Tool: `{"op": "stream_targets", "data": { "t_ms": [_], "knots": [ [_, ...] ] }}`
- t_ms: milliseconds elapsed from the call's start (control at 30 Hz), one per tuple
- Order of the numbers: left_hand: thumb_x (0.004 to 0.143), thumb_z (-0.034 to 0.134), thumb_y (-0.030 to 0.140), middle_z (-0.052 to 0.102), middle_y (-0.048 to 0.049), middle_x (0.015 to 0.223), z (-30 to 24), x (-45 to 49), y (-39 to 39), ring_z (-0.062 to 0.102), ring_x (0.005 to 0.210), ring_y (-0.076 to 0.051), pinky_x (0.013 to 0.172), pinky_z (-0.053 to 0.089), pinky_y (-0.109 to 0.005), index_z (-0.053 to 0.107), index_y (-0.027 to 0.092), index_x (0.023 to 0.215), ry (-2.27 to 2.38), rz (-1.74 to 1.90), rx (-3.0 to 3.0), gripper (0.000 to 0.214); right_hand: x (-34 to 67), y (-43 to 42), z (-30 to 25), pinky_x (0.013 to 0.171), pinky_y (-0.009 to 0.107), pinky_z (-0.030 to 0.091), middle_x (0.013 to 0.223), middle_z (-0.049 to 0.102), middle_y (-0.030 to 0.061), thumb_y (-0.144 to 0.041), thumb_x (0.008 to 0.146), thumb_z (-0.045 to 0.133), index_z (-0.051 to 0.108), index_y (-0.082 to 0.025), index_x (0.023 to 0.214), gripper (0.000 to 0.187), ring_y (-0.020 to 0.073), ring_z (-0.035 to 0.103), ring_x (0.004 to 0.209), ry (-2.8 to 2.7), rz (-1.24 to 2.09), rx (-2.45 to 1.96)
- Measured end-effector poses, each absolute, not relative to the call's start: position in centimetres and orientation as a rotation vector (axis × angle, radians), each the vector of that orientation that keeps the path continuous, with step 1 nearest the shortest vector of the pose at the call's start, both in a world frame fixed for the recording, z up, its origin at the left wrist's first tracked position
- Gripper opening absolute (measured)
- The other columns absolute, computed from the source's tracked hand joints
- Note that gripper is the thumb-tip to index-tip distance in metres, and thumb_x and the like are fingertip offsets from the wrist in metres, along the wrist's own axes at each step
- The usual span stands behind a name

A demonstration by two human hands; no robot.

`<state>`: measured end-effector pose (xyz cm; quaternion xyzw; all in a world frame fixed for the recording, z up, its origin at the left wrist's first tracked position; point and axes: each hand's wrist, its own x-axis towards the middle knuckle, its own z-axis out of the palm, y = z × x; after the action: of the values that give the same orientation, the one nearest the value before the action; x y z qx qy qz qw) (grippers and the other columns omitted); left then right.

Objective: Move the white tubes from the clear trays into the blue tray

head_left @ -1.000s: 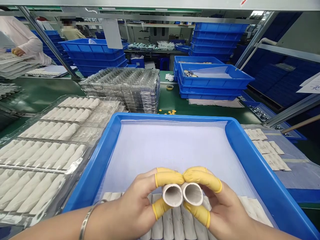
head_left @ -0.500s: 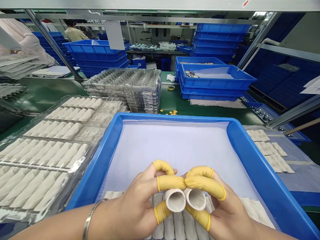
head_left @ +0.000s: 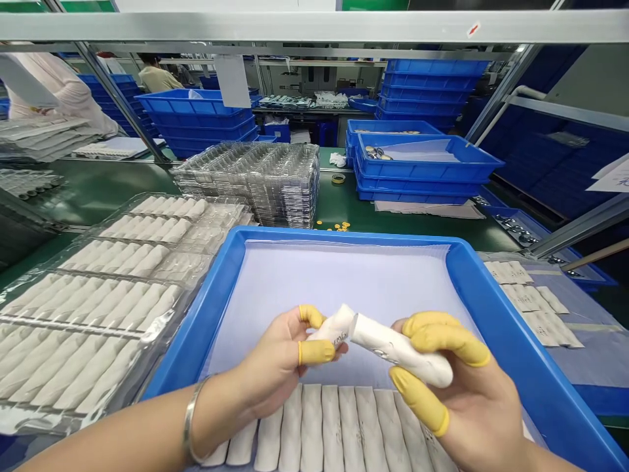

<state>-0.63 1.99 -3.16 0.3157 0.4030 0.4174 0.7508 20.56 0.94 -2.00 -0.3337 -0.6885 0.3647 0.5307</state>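
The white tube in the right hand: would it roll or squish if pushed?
The white tube looks rounded, so it might roll, perhaps wobbling on its wavy sides. It's probably stiff, looking unsquashed where the right hand pinches it.

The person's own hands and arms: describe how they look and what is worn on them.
The left hand wears smooth yellow finger cots on the thumb and one finger; the right hand, on the thumb and two fingers. A silver-coloured bangle circles the left wrist. No sleeve shows.
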Motion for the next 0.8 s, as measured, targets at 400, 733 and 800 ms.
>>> {"op": "stream_targets", "data": {
  "t_ms": [400, 733, 800],
  "knots": [
    [0.066, 0.083, 0.034, 0.061, -0.0038, 0.098, -3.4, -0.3, 0.6, 0.055, 0.086, -0.017, 0.070, 0.044, -0.029, 0.041, 0.027, 0.130, 0.788, 0.898, 0.675, 0.076, 19.9, 0.7, -3.0, 0.089, 0.045, 0.045, 0.097, 0.063, 0.0026, -0.031, 0.087, 0.072, 0.050, -0.032, 0.121, 0.041, 0.0253, 0.057, 0.094, -1.483, 1.562, -1.046],
    [0.074, 0.078, 0.028, 0.060, -0.0050, 0.111, -3.5, -1.1, 0.1, 0.056, 0.101, -0.019, 0.082, 0.048, -0.035, 0.050, 0.033, 0.126, 0.641, 0.923, 0.779, 0.059, 20.5, 0.4, -1.8, 0.083, 0.043, 0.049, 0.117, 0.055, 0.0052, -0.052, 0.090, 0.068, 0.034, -0.045, 0.137, 0.059, 0.0214, 0.060, 0.088, -1.312, 1.955, -0.872],
    [0.074, 0.078, 0.027, 0.060, -0.0047, 0.113, -3.4, -1.1, 0.1, 0.056, 0.102, -0.020, 0.084, 0.048, -0.037, 0.051, 0.035, 0.125, 0.603, 0.918, 0.786, 0.058, 20.6, 0.4, -1.7, 0.082, 0.041, 0.050, 0.122, 0.051, 0.0043, -0.050, 0.091, 0.068, 0.034, -0.047, 0.136, 0.056, 0.0193, 0.061, 0.085, -1.302, 2.004, -0.813]
  ]
}}
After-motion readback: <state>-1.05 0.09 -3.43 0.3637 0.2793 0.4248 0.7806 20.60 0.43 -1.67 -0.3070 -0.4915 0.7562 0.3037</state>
